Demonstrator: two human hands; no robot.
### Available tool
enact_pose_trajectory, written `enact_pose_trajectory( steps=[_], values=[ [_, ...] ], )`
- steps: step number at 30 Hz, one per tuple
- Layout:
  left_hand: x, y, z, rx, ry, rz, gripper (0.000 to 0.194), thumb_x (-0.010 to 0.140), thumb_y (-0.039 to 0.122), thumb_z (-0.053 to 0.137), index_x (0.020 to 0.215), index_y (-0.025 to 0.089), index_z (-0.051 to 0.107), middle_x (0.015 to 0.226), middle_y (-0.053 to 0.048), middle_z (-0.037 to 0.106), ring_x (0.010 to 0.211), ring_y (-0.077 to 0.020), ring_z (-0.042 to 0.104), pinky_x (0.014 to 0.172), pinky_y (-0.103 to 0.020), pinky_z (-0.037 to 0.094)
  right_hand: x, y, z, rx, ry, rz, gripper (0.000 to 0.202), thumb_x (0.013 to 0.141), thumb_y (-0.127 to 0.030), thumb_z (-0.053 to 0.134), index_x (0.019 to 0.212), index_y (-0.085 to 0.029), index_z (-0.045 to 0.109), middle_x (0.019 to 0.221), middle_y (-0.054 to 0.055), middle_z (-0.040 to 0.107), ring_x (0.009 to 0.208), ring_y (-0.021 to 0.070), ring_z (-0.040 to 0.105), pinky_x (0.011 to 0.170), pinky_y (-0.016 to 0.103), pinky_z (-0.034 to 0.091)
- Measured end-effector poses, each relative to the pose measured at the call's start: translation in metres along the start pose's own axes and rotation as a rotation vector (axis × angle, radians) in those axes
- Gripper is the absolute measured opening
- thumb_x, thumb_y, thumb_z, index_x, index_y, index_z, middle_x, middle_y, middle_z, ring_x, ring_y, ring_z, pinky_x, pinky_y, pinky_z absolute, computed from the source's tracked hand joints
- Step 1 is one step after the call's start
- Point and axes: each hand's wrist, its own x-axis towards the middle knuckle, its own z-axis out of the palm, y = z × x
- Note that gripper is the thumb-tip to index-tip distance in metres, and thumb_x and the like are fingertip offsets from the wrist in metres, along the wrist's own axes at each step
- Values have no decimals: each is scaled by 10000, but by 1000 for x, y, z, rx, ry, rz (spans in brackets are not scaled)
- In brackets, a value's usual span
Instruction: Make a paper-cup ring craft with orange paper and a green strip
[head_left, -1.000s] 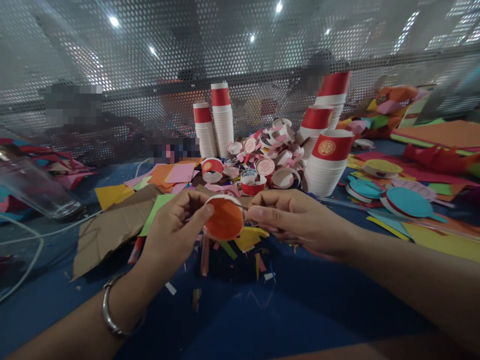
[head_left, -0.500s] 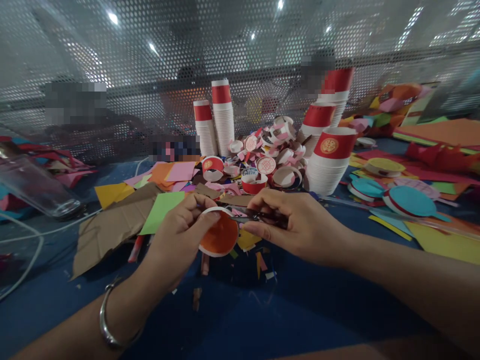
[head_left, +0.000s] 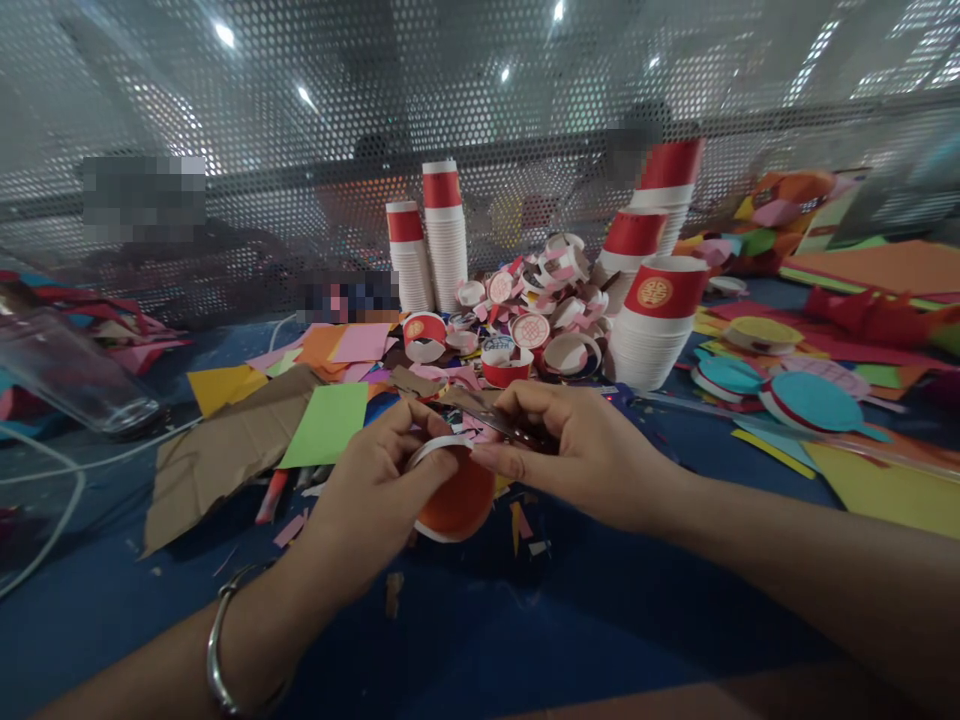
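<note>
Left hand (head_left: 375,480) clasps an orange-bottomed cup base (head_left: 454,495); right hand (head_left: 577,450), at 3 o'clock, closes on what look like scissors (head_left: 491,420). The gold emblem on the cup stack (head_left: 656,320) at 1 o'clock is unreadable.

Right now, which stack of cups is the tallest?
The far right stack against the mesh; its red top reaches higher than the middle stack and the others.

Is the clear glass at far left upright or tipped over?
Tipped. The glass lies on its side on the blue table, its length running along the surface, thick base toward the cardboard.
</note>
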Motion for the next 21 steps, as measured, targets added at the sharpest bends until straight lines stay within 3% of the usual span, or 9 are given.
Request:
enact_pose_trajectory(
  steps=[5, 11, 21],
  values=[
    [-2, 1, 0, -98, -72, 3, 210, 857, 358, 794, 923, 198, 675, 860, 0, 750, 792, -153, 676, 754, -275, 513, 2, -1, 0, 10, -39, 39, 291, 888, -456, 759, 886, -186, 652, 779, -4, 575, 719, 155, 489, 633, 288, 392],
    [-4, 2, -3, -96, -128, -61, 310, 860, 447, 829, 960, 185, 698, 868, -8, 737, 824, -157, 662, 771, -266, 500, 2, 4, -2, 33, -59, 40, 246, 930, -412, 681, 872, -175, 653, 780, 6, 588, 701, 154, 494, 653, 308, 412],
    [-3, 5, -3, -136, -147, -80, 323, 775, 380, 912, 945, 197, 707, 886, -3, 769, 814, -149, 686, 764, -242, 524, 2, 1, -7, 52, -82, 51, 322, 910, -483, 704, 811, -184, 635, 762, -8, 541, 714, 145, 455, 653, 304, 380]
  ],
)
